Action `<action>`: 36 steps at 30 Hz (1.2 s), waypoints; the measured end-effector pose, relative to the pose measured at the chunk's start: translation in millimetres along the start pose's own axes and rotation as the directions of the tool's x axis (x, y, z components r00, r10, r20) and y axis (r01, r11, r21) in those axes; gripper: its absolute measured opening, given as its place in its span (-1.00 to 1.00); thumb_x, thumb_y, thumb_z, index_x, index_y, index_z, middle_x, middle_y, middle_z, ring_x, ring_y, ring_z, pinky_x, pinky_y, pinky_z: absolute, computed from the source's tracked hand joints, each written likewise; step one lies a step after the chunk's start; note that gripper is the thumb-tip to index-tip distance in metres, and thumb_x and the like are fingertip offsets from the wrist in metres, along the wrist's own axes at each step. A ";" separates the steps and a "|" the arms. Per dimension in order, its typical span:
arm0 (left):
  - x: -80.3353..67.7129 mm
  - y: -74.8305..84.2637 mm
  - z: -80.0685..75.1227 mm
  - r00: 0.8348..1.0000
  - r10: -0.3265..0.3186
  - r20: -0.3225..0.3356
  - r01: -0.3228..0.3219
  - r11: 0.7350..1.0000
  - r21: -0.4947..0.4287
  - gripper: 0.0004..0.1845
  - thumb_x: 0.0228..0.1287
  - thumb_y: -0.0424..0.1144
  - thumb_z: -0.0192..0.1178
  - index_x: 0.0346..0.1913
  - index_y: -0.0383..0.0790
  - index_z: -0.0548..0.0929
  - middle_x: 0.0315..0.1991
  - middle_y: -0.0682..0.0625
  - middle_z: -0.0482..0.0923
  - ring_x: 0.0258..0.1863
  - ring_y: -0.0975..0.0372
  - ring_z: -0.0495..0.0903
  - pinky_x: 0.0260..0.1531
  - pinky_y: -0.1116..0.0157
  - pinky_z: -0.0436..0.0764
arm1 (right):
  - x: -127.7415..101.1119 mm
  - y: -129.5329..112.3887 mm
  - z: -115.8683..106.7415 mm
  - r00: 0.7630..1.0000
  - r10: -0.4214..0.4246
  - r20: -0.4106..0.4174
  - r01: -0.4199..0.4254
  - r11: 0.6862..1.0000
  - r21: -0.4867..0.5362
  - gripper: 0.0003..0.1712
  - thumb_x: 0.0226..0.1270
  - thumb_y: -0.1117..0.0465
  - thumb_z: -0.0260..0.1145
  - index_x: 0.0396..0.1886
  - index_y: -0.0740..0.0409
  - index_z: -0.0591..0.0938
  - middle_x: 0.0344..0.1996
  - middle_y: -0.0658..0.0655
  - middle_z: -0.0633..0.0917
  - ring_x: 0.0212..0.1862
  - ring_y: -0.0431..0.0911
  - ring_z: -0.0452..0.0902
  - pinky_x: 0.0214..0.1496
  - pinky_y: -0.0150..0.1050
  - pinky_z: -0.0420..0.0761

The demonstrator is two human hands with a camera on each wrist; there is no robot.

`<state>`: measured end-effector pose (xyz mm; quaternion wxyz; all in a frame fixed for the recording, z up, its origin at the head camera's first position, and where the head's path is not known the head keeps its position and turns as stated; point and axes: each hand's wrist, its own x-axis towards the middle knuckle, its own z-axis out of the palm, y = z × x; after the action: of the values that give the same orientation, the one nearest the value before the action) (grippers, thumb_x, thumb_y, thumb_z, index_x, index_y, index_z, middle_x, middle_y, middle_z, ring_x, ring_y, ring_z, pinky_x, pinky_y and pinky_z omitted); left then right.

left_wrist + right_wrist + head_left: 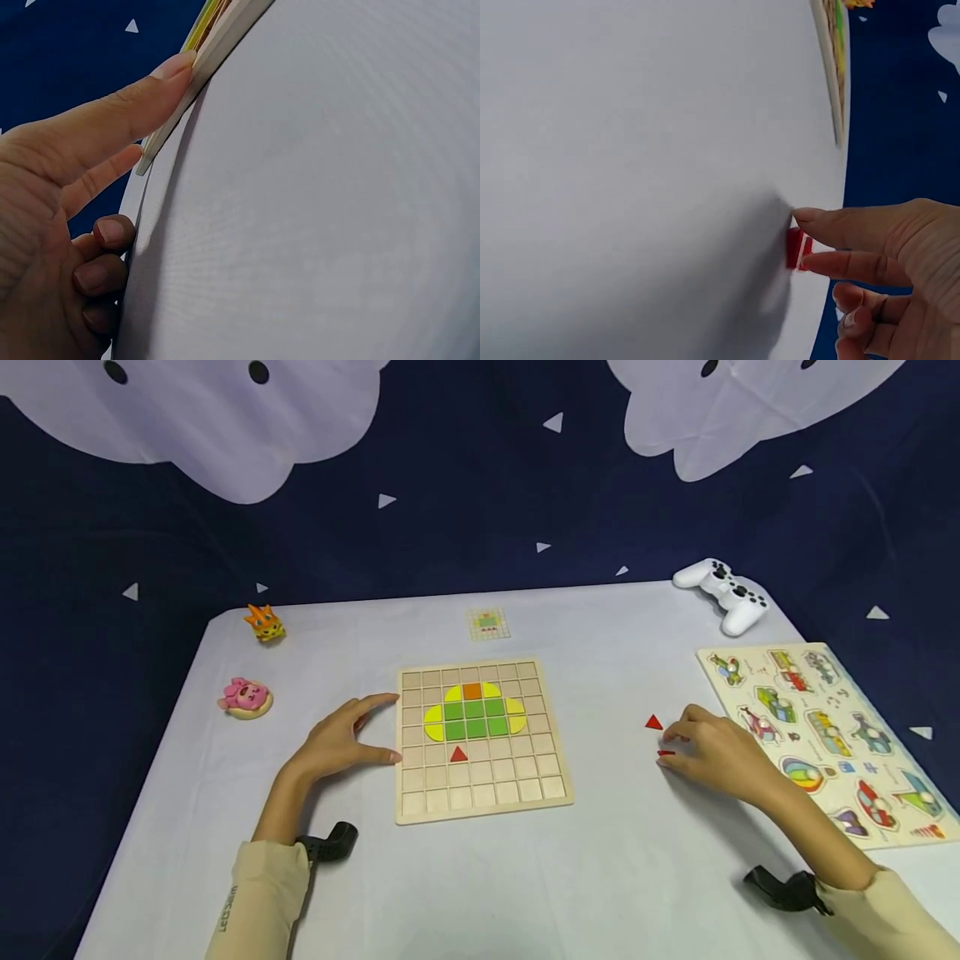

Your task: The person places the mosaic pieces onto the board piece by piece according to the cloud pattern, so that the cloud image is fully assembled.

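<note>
In the head view a wooden grid board (pixel 517 768) carries yellow curved pieces (pixel 435 723), green squares (pixel 476 710), an orange square (pixel 472 692) and one red triangle (pixel 458 754) below them. My left hand (pixel 339 739) touches the board's left edge with spread thumb and index finger. To the right, my right hand (pixel 712 752) has thumb and index finger about a small red piece (pixel 667 752); gaps show around it. Another red triangle (pixel 654 722) lies just beyond the fingertips. The right wrist view shows red (pixel 793 247) between the thumb and index finger.
A small pattern card (pixel 488 623) lies behind the board. Two toy figures, orange (pixel 266 623) and pink (pixel 246 697), stand at the left. A white game controller (pixel 723 595) is at the back right, and a picture puzzle board (pixel 817 693) lies beside the right hand.
</note>
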<state>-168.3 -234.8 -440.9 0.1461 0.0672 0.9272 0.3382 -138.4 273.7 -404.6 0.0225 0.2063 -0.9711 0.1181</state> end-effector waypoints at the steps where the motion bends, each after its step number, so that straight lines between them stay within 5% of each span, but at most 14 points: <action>1: -0.1 0.0 0.0 1.000 0.004 -0.002 -0.004 1.000 0.001 0.02 -0.15 0.17 0.56 0.46 0.13 0.34 0.37 -0.28 0.34 0.27 -0.15 0.39 0.23 -0.30 0.27 | -2.3 1.8 0.2 1.000 0.015 -0.001 -0.015 1.000 0.001 -0.76 -0.01 0.12 0.59 -0.36 0.11 0.76 -0.40 -0.01 0.55 -0.49 -0.21 0.37 -0.45 -0.22 0.38; 5: -0.6 -0.1 0.2 1.000 0.008 -0.006 -0.008 1.000 -0.007 0.02 -0.15 0.17 0.56 0.46 0.12 0.34 0.38 -0.29 0.33 0.29 -0.16 0.37 0.23 -0.30 0.26 | -8.7 6.4 2.8 0.999 0.044 -0.018 -0.044 0.999 0.006 -0.79 0.00 0.13 0.58 -0.39 0.11 0.76 -0.39 0.01 0.58 -0.45 -0.19 0.42 -0.43 -0.19 0.42; 12: -0.6 -0.3 0.3 1.000 0.005 -0.007 -0.005 1.000 -0.014 0.02 -0.15 0.15 0.57 0.46 0.12 0.35 0.40 -0.28 0.32 0.30 -0.15 0.37 0.25 -0.29 0.26 | -7.8 9.3 9.3 0.996 -0.019 -0.090 0.021 1.000 0.021 -0.83 -0.01 0.18 0.59 -0.42 0.10 0.77 -0.41 -0.06 0.54 -0.44 -0.23 0.43 -0.43 -0.19 0.44; 27: -0.6 1.0 -0.7 1.000 0.002 0.001 -0.002 1.000 -0.015 0.02 -0.15 0.16 0.56 0.46 0.11 0.35 0.40 -0.29 0.31 0.30 -0.16 0.38 0.24 -0.29 0.27 | 4.3 9.1 10.6 0.992 -0.092 -0.089 0.093 0.996 0.008 -0.83 -0.11 0.16 0.59 -0.50 -0.05 0.72 -0.43 -0.15 0.48 -0.47 -0.32 0.34 -0.44 -0.27 0.39; 36: -0.3 0.9 -0.6 1.000 -0.004 0.003 0.004 1.000 -0.022 0.02 -0.15 0.16 0.56 0.46 0.11 0.34 0.40 -0.28 0.31 0.31 -0.15 0.36 0.25 -0.29 0.26 | 23.6 -17.3 17.0 0.976 -0.182 -0.119 0.184 0.983 0.010 -0.81 -0.10 0.15 0.59 -0.51 -0.01 0.71 -0.42 -0.15 0.48 -0.45 -0.30 0.36 -0.42 -0.27 0.43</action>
<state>-168.2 -234.5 -439.9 0.1490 0.0642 0.9233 0.3482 -152.9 244.9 -415.0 0.0883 0.2876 -0.9437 0.1375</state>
